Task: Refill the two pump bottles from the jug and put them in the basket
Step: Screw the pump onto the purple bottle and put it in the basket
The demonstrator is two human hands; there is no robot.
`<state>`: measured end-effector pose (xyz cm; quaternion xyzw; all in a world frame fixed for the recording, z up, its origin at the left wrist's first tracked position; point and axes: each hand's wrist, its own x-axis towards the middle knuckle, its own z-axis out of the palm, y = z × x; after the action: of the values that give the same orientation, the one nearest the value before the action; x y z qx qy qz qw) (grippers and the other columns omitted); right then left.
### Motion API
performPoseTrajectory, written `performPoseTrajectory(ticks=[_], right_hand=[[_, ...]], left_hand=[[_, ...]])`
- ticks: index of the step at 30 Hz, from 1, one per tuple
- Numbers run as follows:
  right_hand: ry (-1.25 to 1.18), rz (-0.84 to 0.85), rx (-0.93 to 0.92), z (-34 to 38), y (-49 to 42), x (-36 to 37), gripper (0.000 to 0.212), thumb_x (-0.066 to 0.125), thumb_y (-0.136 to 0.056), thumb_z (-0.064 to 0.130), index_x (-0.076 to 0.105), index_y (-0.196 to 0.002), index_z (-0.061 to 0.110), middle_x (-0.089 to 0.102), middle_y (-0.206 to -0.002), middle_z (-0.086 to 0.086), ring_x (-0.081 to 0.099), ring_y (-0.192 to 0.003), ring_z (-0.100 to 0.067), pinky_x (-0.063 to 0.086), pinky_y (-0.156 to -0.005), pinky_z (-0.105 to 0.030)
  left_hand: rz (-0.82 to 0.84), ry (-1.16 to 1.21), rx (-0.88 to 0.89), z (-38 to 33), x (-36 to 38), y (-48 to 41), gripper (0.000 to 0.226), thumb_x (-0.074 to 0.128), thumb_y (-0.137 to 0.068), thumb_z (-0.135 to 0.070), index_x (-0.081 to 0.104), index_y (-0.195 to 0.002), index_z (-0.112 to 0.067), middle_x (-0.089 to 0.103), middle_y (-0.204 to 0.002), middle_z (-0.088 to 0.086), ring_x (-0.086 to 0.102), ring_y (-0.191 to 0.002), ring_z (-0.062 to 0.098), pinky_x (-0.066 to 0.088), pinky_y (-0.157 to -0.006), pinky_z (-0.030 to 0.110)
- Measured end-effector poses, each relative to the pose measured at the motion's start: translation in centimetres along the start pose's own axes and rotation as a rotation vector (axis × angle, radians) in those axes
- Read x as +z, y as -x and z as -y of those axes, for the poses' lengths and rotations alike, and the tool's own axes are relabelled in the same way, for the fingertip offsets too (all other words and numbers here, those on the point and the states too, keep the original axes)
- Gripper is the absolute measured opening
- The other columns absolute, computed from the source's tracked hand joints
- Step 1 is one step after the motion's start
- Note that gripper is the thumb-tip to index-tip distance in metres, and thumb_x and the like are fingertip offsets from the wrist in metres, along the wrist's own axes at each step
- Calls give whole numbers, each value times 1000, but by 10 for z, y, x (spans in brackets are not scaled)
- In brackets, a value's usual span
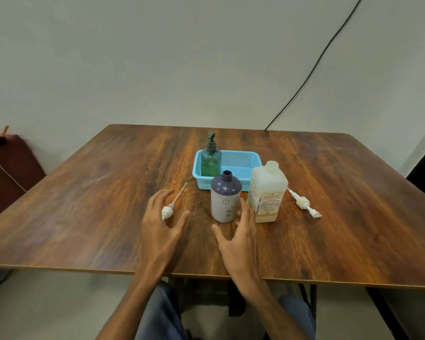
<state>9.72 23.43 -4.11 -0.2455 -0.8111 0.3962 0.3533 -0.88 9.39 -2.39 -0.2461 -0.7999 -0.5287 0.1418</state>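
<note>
A green pump bottle with its pump on stands in the left part of the blue basket. In front of the basket stands a white bottle with a purple top, its neck uncovered. The cream jug is right of it, cap on. One white pump with a tube lies on the table left of the white bottle, just beyond my left hand, which is open above it. My right hand is open, fingers close to the white bottle's base. A second pump lies right of the jug.
The wooden table ends near me at its front edge. A dark red seat with a cord stands at the left. A black cable runs down the wall behind the table's far right.
</note>
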Motion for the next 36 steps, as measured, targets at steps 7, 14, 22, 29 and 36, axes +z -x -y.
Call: performPoseTrajectory(ticks=[7,14,22,29,36], right_hand=[[-30,38,141,2,-28,17,108,82,-81,36,11,-160,19,18,-167,-1,18,-153,-16,16,-117,-24],[-74,8,160,-5,-40,22,102,85,-78,34,21,-156,22,35,-159,1,32,-146,-16,26,-113,-24],[-53,-7,150,-7,-41,23,100,86,-77,34,24,-155,22,38,-157,0,36,-143,-16,28,-109,-22],[-9,-16,144,-9,-40,25,101,85,-77,38,23,-155,20,38,-157,-2,37,-143,-19,38,-116,-37],[15,-6,132,-6,-40,24,97,82,-80,39,22,-155,19,37,-157,-4,38,-143,-21,36,-112,-32]], left_hand=[[121,-254,-184,33,-13,-10,62,84,-82,-34,57,-136,-20,58,-131,1,53,-117,19,52,-97,47],[82,-308,-103,39,-12,-22,29,79,-87,-29,71,-115,-24,71,-104,-6,62,-93,15,56,-85,50],[-77,-33,-52,-2,-15,-19,22,83,-83,-20,69,-99,-26,68,-89,-14,63,-77,4,50,-62,14],[-163,158,89,-35,-23,-44,25,85,-80,-8,71,-101,-9,71,-97,2,65,-75,10,55,-64,21],[-61,414,88,-84,-22,-73,24,86,-81,-12,74,-101,-8,76,-91,5,69,-76,14,61,-70,31]])
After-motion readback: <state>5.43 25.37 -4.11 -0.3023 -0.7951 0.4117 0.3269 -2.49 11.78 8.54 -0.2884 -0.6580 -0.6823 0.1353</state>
